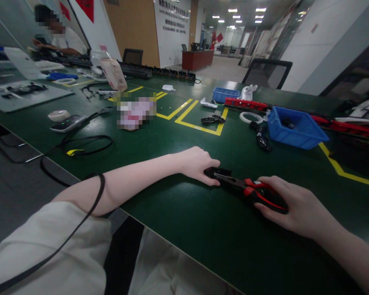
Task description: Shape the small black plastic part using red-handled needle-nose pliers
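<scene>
Between our left fingers [214,163] we are pinching a small, glossy black piece [210,171], partly hidden; our right fingers [269,180] are gripping red-and-black, metal-nosed pliers [249,189].

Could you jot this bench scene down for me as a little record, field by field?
Left hand: pinching a small black part
Right hand: holding red-and-black long-nose pliers, tips at the black part
Surface: green table with yellow tape lines
Beyond the right hand: blue bin, white ring
Background: another person, far left
</scene>
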A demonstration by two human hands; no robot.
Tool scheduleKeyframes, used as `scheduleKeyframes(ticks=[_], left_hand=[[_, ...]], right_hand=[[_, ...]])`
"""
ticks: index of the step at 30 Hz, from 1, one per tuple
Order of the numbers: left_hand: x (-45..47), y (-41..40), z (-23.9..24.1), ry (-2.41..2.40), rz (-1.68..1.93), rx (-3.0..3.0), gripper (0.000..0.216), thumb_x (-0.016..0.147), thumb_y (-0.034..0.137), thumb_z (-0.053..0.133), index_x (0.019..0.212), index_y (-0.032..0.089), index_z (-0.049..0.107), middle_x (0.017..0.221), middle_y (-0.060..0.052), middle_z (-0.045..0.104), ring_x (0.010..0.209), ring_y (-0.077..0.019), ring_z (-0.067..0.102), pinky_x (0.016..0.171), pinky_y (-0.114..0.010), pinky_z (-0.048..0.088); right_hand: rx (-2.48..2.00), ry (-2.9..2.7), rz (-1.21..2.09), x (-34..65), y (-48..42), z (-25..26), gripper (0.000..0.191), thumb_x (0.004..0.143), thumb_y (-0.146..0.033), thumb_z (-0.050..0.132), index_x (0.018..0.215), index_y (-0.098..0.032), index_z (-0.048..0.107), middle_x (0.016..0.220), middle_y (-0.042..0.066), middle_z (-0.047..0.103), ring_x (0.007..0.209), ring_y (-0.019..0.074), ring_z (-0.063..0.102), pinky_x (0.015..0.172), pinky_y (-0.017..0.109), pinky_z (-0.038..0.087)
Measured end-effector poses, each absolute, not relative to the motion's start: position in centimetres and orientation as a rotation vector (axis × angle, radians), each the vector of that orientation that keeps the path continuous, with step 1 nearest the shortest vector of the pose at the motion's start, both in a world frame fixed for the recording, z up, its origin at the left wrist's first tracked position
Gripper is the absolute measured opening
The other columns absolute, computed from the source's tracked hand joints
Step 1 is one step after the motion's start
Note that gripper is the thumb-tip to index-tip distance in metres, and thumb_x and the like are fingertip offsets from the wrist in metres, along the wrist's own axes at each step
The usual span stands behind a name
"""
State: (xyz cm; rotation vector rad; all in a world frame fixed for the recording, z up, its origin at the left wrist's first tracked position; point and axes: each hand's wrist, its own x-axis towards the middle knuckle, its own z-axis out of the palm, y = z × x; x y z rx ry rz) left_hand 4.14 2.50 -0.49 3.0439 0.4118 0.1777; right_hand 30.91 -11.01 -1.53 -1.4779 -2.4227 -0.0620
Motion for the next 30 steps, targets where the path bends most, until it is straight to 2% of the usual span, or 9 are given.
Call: scheduleKeyframes(ticks=[12, 18, 30], left_hand=[[4.1, 2.5, -0.4, 0.409, 0.182, 3.035, 0.044, 0.082, 0.061, 0.052, 0.076, 0.017, 0.056, 0.053, 0.003, 0.055, 0.044, -0.0111, 0.05, 0.043, -0.021, 0.026], [4.1, 2.5, -0.3, 0.397, 0.162, 3.007, 0.042, 0.083, 0.059, 0.052, 0.079, 0.017, 0.055, 0.054, 0.003, 0.056, 0.045, -0.0109, 0.051, 0.044, -0.02, 0.027], [3.7, 2.7, -0.5, 0.35, 0.227, 3.007, 0.04, 0.085, 0.055, 0.053, 0.099, 0.018, 0.053, 0.058, 0.003, 0.057, 0.048, -0.012, 0.053, 0.045, -0.021, 0.026]], right_hand=[[-1.411, -2.466, -0.156, 31.4, -10.8, -1.5, 0.044, 0.082, -0.05, 0.054, 0.112, -0.018, 0.052, 0.092, 0.008, 0.064, 0.066, 0.0186, 0.062, 0.054, 0.032, 0.051], [-1.367, -2.46, -0.144, 32.0, -10.9, -1.3, 0.048, 0.08, -0.044, 0.06, 0.119, -0.019, 0.048, 0.099, 0.01, 0.061, 0.078, 0.0205, 0.064, 0.062, 0.032, 0.054], [-1.199, -2.378, -0.348, 31.8, -11.1, -1.2, 0.053, 0.075, -0.037, 0.067, 0.122, -0.019, 0.048, 0.101, 0.012, 0.062, 0.084, 0.025, 0.064, 0.068, 0.037, 0.054]])
